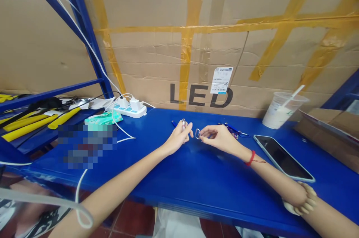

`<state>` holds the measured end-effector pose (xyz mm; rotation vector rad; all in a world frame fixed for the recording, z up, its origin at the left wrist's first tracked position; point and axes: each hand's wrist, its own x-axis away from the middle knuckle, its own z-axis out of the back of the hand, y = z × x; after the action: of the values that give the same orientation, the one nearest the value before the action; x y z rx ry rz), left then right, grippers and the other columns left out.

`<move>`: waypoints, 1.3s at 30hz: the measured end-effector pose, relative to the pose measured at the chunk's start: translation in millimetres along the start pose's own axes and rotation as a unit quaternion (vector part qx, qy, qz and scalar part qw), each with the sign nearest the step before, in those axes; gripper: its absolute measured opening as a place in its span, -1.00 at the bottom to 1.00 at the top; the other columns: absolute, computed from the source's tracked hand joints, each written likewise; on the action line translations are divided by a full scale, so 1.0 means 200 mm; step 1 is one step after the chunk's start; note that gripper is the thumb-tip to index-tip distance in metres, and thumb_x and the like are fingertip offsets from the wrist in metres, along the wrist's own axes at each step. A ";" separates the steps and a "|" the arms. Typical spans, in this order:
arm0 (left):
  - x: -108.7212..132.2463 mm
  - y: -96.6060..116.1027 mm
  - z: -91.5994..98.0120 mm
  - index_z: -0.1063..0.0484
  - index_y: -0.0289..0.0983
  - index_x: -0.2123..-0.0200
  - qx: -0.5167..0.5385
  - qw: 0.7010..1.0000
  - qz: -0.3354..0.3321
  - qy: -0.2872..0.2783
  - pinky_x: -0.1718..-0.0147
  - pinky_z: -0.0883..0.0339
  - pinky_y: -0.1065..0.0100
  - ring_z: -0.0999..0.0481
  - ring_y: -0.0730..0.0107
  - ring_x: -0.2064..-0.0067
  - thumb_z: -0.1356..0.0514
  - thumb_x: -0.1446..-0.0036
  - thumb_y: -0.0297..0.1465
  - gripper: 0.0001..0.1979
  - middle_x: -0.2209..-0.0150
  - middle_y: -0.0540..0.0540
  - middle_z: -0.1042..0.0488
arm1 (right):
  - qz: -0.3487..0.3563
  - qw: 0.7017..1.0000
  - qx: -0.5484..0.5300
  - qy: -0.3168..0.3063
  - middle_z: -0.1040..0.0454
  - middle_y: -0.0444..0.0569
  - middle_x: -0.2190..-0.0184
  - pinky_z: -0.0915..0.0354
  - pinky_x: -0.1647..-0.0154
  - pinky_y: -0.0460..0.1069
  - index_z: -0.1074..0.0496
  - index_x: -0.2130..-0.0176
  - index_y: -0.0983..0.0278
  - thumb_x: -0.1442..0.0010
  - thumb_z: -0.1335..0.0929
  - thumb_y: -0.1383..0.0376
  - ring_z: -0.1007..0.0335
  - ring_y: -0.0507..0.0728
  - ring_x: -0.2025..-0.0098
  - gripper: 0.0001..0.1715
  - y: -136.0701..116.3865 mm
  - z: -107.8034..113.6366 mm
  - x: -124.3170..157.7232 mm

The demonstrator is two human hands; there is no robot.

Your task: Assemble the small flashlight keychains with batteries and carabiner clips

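Observation:
Above the blue tabletop, my left hand [181, 135] is closed around a small metallic cylinder [183, 124], its top end poking up past the fingers. Just to the right, my right hand [215, 136] pinches a small silver ring-like clip [198, 133] between thumb and fingers. A short gap separates the two hands. Behind the right hand lie several small blue and dark pieces [232, 130], partly hidden by it. A thin blue item [174, 123] shows just beyond the left hand. The exact kind of the cylinder is too small to tell.
A phone [284, 157] lies right of my right forearm. Behind it stands a plastic cup with a straw [282, 113], beside an open cardboard box [331, 133]. At left are a white power strip [130, 109], a green packet [103, 118] and loose white cables. A large carton [157, 62] walls off the back.

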<state>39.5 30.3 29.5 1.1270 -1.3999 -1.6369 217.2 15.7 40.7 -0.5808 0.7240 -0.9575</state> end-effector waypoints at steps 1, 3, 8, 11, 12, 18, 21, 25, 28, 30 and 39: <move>0.01 0.00 -0.02 -0.05 -0.23 0.42 0.004 1.000 0.002 -0.015 0.68 0.10 0.52 -0.07 0.69 0.67 -0.04 -0.11 -0.07 -0.64 0.55 0.10 -0.27 | -0.012 0.999 -0.031 -0.010 -0.54 -0.01 0.45 -0.39 0.33 -0.05 -0.46 0.35 0.35 0.00 -0.36 0.22 -0.46 0.08 0.41 -0.76 0.00 0.00 0.02; 0.04 0.01 -0.05 -0.05 -0.23 0.43 0.009 0.999 0.002 -0.036 0.65 0.07 0.51 -0.10 0.67 0.64 -0.07 -0.09 -0.07 -0.63 0.57 0.11 -0.26 | -0.014 0.998 -0.055 -0.022 -0.54 0.00 0.46 -0.40 0.33 -0.05 -0.47 0.35 0.36 0.01 -0.38 0.19 -0.46 0.08 0.42 -0.73 0.00 -0.01 0.05; 0.07 0.01 -0.07 -0.11 -0.24 0.42 -0.053 0.997 -0.039 -0.028 0.54 -0.05 0.48 -0.18 0.62 0.55 -0.18 -0.01 -0.13 -0.64 0.57 0.13 -0.20 | 0.055 0.998 0.022 0.016 -0.49 -0.03 0.49 -0.33 0.49 -0.11 -0.51 0.38 0.34 -0.07 -0.34 0.23 -0.37 0.01 0.50 -0.78 -0.03 -0.01 0.11; 0.07 0.01 -0.06 -0.09 -0.24 0.45 -0.044 0.998 -0.044 -0.025 0.54 -0.07 0.49 -0.21 0.61 0.55 -0.19 -0.01 -0.13 -0.63 0.57 0.14 -0.17 | 0.112 0.990 0.052 0.063 -0.48 -0.03 0.46 -0.31 0.50 -0.12 -0.53 0.32 0.30 -0.12 -0.34 0.20 -0.35 0.01 0.46 -0.76 -0.05 -0.01 0.14; 0.07 0.01 -0.07 -0.07 -0.24 0.45 -0.034 0.998 -0.041 -0.026 0.56 -0.05 0.49 -0.22 0.61 0.56 -0.19 0.00 -0.13 -0.62 0.58 0.14 -0.16 | 0.121 0.988 0.053 0.079 -0.48 -0.04 0.46 -0.31 0.51 -0.12 -0.54 0.31 0.29 -0.12 -0.35 0.19 -0.35 0.01 0.46 -0.76 -0.05 0.00 0.14; 0.07 0.04 -0.09 0.02 -0.21 0.45 0.044 0.995 0.020 -0.091 0.68 0.14 0.51 -0.09 0.67 0.68 -0.16 -0.04 -0.13 -0.60 0.61 0.12 -0.29 | 0.182 0.965 0.078 0.172 -0.50 -0.03 0.44 -0.38 0.43 -0.07 -0.54 0.36 0.24 -0.14 -0.34 0.14 -0.41 0.04 0.42 -0.75 -0.07 0.03 0.17; 0.07 0.05 -0.09 0.05 -0.21 0.46 0.110 0.988 0.044 -0.102 0.69 0.19 0.53 -0.09 0.69 0.68 -0.23 0.01 -0.20 -0.57 0.59 0.15 -0.25 | 0.208 0.959 0.098 0.168 -0.49 -0.03 0.41 -0.40 0.33 -0.04 -0.54 0.39 0.24 -0.16 -0.34 0.19 -0.42 0.05 0.38 -0.77 -0.09 0.03 0.17; 0.08 0.06 -0.09 0.02 -0.22 0.46 0.123 0.990 0.034 -0.065 0.67 0.17 0.55 -0.07 0.71 0.65 -0.27 0.06 -0.25 -0.56 0.58 0.17 -0.13 | 0.218 0.953 0.109 0.178 -0.50 0.00 0.30 -0.42 0.35 -0.08 -0.53 0.31 0.25 -0.15 -0.34 0.24 -0.44 0.05 0.31 -0.83 -0.08 0.02 0.17; 0.08 0.07 -0.08 0.00 -0.23 0.46 0.101 0.993 0.000 -0.053 0.65 0.11 0.54 -0.08 0.71 0.63 -0.25 0.03 -0.25 -0.59 0.58 0.17 -0.10 | 0.221 0.951 0.116 0.181 -0.51 0.01 0.23 -0.44 0.34 -0.09 -0.51 0.20 0.26 -0.16 -0.33 0.27 -0.45 0.05 0.29 -0.79 -0.06 0.01 0.17; 0.08 0.07 -0.08 -0.01 -0.23 0.46 0.089 0.995 -0.017 -0.050 0.64 0.07 0.53 -0.09 0.69 0.62 -0.24 0.00 -0.24 -0.61 0.57 0.16 -0.10 | 0.218 0.953 0.123 0.171 -0.52 0.00 0.23 -0.44 0.28 -0.06 -0.50 0.16 0.25 -0.17 -0.33 0.26 -0.46 0.07 0.27 -0.76 -0.05 0.01 0.17; 0.09 0.08 -0.10 0.01 -0.22 0.46 0.074 0.996 -0.020 -0.038 0.64 0.07 0.51 -0.07 0.69 0.64 -0.22 0.01 -0.20 -0.60 0.57 0.13 -0.21 | 0.192 0.964 0.100 0.157 -0.51 0.00 0.24 -0.41 0.40 -0.09 -0.49 0.14 0.24 -0.18 -0.31 0.25 -0.45 0.03 0.35 -0.74 -0.07 0.02 0.18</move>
<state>49.6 3.2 41.6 1.1933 -1.5781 -1.6405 226.4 -21.4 43.0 -0.1001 0.9684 -0.7524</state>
